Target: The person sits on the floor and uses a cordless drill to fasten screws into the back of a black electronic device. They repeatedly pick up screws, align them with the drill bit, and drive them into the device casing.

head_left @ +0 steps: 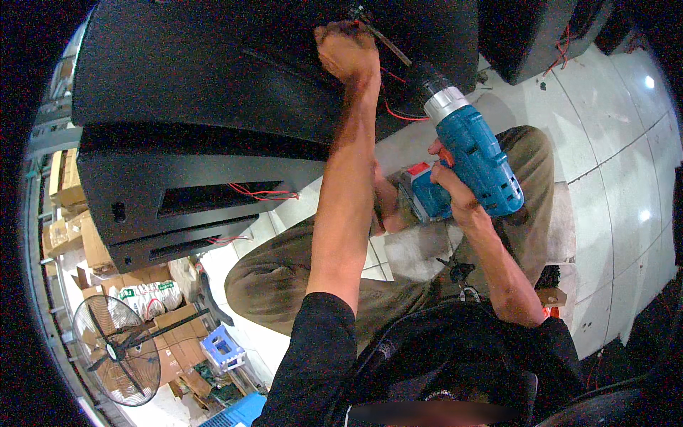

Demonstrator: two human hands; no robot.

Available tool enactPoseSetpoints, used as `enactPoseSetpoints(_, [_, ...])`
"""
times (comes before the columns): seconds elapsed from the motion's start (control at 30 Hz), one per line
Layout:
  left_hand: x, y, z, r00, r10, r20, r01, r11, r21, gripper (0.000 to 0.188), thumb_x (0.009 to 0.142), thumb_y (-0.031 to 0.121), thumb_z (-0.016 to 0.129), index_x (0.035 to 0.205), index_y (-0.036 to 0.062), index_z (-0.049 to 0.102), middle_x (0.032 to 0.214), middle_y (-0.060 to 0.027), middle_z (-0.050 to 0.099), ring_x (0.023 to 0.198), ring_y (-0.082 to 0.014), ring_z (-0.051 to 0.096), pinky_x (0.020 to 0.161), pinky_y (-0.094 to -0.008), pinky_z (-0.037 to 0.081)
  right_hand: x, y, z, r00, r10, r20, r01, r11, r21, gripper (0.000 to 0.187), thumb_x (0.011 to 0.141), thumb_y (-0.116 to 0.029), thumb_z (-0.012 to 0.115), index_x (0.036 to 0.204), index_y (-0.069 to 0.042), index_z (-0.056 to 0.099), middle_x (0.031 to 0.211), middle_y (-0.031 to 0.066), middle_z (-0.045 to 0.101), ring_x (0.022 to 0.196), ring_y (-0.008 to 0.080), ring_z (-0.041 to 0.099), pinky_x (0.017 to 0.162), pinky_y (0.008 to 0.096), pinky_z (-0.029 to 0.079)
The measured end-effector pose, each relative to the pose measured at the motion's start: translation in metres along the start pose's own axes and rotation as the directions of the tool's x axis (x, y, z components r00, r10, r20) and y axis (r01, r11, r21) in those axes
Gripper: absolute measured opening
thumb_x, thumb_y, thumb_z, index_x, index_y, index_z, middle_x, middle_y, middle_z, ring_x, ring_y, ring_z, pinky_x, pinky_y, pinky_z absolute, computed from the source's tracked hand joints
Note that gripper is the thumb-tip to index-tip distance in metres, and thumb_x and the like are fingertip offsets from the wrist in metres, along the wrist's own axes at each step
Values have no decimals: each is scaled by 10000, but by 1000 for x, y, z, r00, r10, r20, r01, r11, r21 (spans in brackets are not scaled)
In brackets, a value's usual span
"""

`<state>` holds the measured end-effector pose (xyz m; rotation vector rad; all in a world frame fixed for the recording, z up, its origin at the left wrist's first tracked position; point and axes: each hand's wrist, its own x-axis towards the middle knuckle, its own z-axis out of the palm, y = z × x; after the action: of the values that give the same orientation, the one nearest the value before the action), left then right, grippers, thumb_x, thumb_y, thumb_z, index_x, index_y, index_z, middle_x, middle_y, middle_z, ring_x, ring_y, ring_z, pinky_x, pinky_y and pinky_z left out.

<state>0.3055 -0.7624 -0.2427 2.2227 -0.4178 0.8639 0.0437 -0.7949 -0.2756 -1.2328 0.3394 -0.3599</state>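
Drill [473, 153] aimed at black cabinet [213, 78]
Right hand [449, 186] clenched round grip; left hand [347, 51] fisted, bracing the top edge for driving

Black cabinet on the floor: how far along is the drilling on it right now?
Done: the black cabinet lies flat with red wires trailing from its slots. In hand: the right hand grips the blue cordless drill, bit angled toward the cabinet's top face, where the left hand presses down beside it. Left: whether a fastener is seated cannot be told; the bit tip is too dark to read.
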Motion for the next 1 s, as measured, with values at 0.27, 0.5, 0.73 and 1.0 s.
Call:
enactPoseSetpoints(0.27, [0, -8, 3, 994, 90, -53, -90, 996, 5, 269, 655, 143, 773, 829, -8, 635, 918, -162, 592, 817, -374, 615, 707, -455, 505, 1, -3, 4, 1000, -11, -1, 11, 1000, 1, 289, 829, -67, 600, 1116, -88, 579, 1032, 38, 618, 930, 169, 582, 808, 345, 485])
enactPoseSetpoints(0.5, [-2, 3, -2, 998, -29, -56, 26, 998, -64, 177, 624, 80, 761, 767, 47, 662, 898, -147, 596, 794, -356, 619, 687, -441, 504, 2, -5, 6, 1000, -1, -9, 1, 1000, 14, 295, 840, -70, 600, 1134, -83, 573, 1039, 58, 623, 936, 169, 594, 804, 354, 490])
enactPoseSetpoints(0.73, [1, -10, 6, 993, 58, -100, -63, 997, -49, 177, 619, 87, 761, 765, 54, 665, 880, -141, 588, 778, -353, 612, 680, -439, 498, 4, -10, 20, 996, 0, -88, 7, 997, 74, 296, 742, -33, 608, 1036, -59, 594, 935, 35, 580, 807, 136, 546, 725, 287, 455])
enactPoseSetpoints(1.0, [-1, -5, 12, 991, -9, -132, -3, 996, -92, 126, 654, 111, 734, 739, 38, 677, 840, -138, 586, 758, -330, 609, 658, -434, 481, 10, 23, 19, 948, -277, -156, 225, 932, -286, 601, 754, -85, 659, 1299, -7, 420, 985, 80, 632, 863, 164, 612, 818, 284, 489])
